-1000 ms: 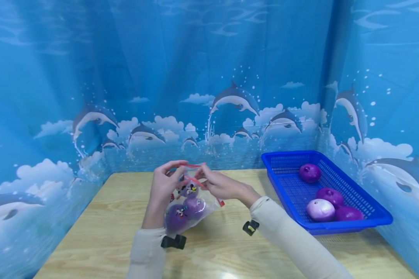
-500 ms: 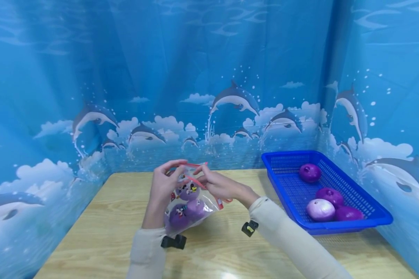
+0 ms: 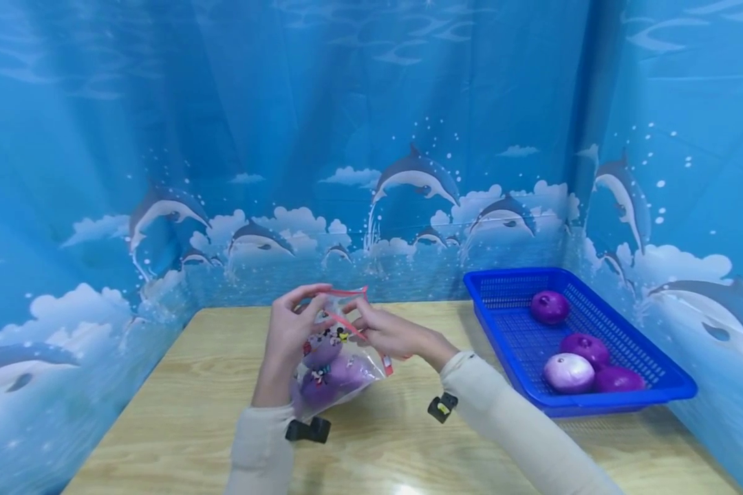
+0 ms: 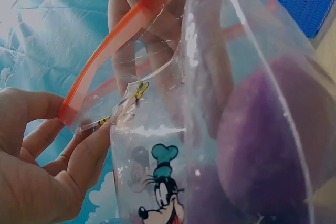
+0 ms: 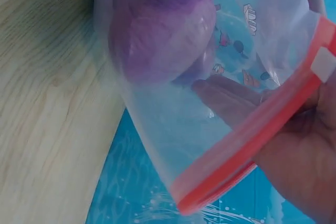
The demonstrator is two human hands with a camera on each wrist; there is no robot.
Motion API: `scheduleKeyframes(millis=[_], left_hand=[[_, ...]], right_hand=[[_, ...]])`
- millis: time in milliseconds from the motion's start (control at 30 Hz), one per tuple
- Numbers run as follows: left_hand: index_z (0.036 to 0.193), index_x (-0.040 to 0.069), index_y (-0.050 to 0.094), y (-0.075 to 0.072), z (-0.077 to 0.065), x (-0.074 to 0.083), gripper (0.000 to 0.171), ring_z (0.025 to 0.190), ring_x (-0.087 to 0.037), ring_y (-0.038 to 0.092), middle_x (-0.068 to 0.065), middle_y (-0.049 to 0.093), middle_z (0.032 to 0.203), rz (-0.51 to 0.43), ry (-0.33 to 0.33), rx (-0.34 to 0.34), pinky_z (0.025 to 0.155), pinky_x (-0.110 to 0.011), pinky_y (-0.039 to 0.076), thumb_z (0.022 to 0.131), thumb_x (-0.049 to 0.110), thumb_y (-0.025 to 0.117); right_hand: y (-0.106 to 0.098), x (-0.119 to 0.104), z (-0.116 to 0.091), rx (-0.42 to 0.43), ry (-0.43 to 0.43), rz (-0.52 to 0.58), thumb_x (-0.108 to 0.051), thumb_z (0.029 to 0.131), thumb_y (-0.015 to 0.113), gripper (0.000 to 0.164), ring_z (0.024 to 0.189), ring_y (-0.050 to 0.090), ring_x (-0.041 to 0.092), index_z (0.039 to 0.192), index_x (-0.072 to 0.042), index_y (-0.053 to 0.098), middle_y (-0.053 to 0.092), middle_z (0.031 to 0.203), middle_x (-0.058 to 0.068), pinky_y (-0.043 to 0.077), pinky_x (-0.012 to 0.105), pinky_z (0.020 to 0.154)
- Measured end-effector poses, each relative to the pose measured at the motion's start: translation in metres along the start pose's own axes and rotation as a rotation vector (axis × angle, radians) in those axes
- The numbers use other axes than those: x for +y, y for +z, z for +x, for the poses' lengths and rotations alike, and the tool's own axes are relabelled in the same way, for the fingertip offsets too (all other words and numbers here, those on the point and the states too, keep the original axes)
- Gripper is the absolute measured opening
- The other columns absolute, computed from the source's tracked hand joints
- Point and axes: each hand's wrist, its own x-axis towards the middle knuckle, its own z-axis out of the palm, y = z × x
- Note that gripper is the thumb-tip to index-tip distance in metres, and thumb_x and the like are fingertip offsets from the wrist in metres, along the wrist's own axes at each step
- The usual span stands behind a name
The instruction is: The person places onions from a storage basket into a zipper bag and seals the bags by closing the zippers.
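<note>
Fingers of our left hand pinch the bag; our right hand has straight fingers inside, purple balls just below

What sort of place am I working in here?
Likely a makeshift recording booth: dolphin-print sheeting hangs behind and beside a wooden table, and small black devices, probably cameras, sit at the person's wrists.

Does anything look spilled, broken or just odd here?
Nothing looks spilled or broken, though the clear bag gapes open. The odd one out is the pale, shiny onion-like piece in the blue basket, noticeably lighter than the three dark purple ones.
</note>
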Motion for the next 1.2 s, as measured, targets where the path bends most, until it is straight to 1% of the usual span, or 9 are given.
scheduleKeyframes(millis=[133,300,467,633,700,767,867,1000,1200], left_hand=[[0.127,0.006,0.07,0.0,0.0,0.0,0.027,0.092,-0.017,0.068,-0.013,0.059,0.13,0.013,-0.006,0.01,0.083,-0.035,0.068,0.104,0.018,0.062],[0.128,0.006,0.07,0.0,0.0,0.001,0.028,0.098,-0.02,0.069,-0.012,0.059,0.133,0.025,-0.015,0.016,0.082,-0.033,0.067,0.104,0.019,0.061],[0.132,0.006,0.067,0.0,0.0,0.001,0.031,0.104,-0.025,0.068,-0.014,0.059,0.133,0.045,-0.037,0.019,0.082,-0.031,0.067,0.105,0.019,0.059],[0.131,0.009,0.069,0.0,0.0,0.0,0.03,0.106,-0.028,0.068,-0.014,0.06,0.131,0.062,-0.058,0.021,0.081,-0.031,0.067,0.105,0.019,0.059],[0.131,0.01,0.069,0.0,0.001,0.0,0.029,0.108,-0.029,0.067,-0.013,0.06,0.132,0.066,-0.07,0.019,0.081,-0.031,0.067,0.105,0.019,0.059],[0.131,0.01,0.069,0.0,0.001,0.001,0.029,0.11,-0.031,0.066,-0.012,0.059,0.134,0.064,-0.086,0.016,0.08,-0.031,0.067,0.105,0.018,0.06],[0.131,0.01,0.069,0.001,0.002,0.001,0.029,0.113,-0.032,0.066,-0.013,0.059,0.135,0.058,-0.109,0.012,0.08,-0.03,0.067,0.104,0.019,0.06],[0.131,0.009,0.069,0.001,0.002,0.0,0.03,0.115,-0.033,0.066,-0.016,0.059,0.133,0.055,-0.134,0.01,0.08,-0.03,0.067,0.104,0.019,0.061],[0.128,0.008,0.07,0.002,0.002,0.0,0.028,0.112,-0.029,0.066,-0.015,0.06,0.131,0.075,-0.161,0.012,0.08,-0.031,0.068,0.104,0.019,0.061]], right_hand=[[-0.004,-0.001,-0.002,-0.005,-0.017,-0.038,0.006,0.104,0.03,0.039,0.137,0.057,0.037,0.141,-0.005,0.031,0.041,0.16,0.022,0.052,0.049,0.114],[-0.014,-0.003,-0.008,0.011,-0.035,-0.024,0.004,0.105,0.031,0.044,0.136,0.058,0.037,0.148,-0.001,0.032,0.045,0.156,0.023,0.056,0.044,0.111],[-0.026,-0.004,-0.016,0.043,-0.042,-0.04,-0.006,0.109,0.041,0.038,0.132,0.061,0.037,0.147,0.001,0.039,0.056,0.147,0.024,0.061,0.04,0.104],[-0.039,-0.005,-0.025,0.08,-0.053,-0.051,-0.01,0.109,0.046,0.037,0.126,0.064,0.042,0.145,0.0,0.046,0.061,0.14,0.025,0.064,0.037,0.098],[-0.044,-0.007,-0.029,0.096,-0.054,-0.065,-0.011,0.109,0.047,0.036,0.124,0.065,0.04,0.143,-0.002,0.049,0.063,0.139,0.023,0.064,0.037,0.096],[-0.048,-0.008,-0.033,0.105,-0.055,-0.082,-0.012,0.109,0.048,0.035,0.123,0.067,0.037,0.142,-0.002,0.051,0.064,0.137,0.02,0.065,0.037,0.095],[-0.055,-0.009,-0.037,0.113,-0.05,-0.099,-0.012,0.109,0.048,0.033,0.121,0.068,0.035,0.14,-0.001,0.053,0.065,0.136,0.022,0.065,0.038,0.095],[-0.062,-0.01,-0.043,0.116,-0.042,-0.118,-0.011,0.108,0.049,0.032,0.12,0.068,0.037,0.138,-0.001,0.055,0.065,0.135,0.024,0.065,0.038,0.095],[-0.071,-0.007,-0.05,0.115,-0.009,-0.166,-0.013,0.108,0.05,0.029,0.12,0.068,0.035,0.135,-0.004,0.058,0.066,0.135,0.019,0.065,0.037,0.093]])
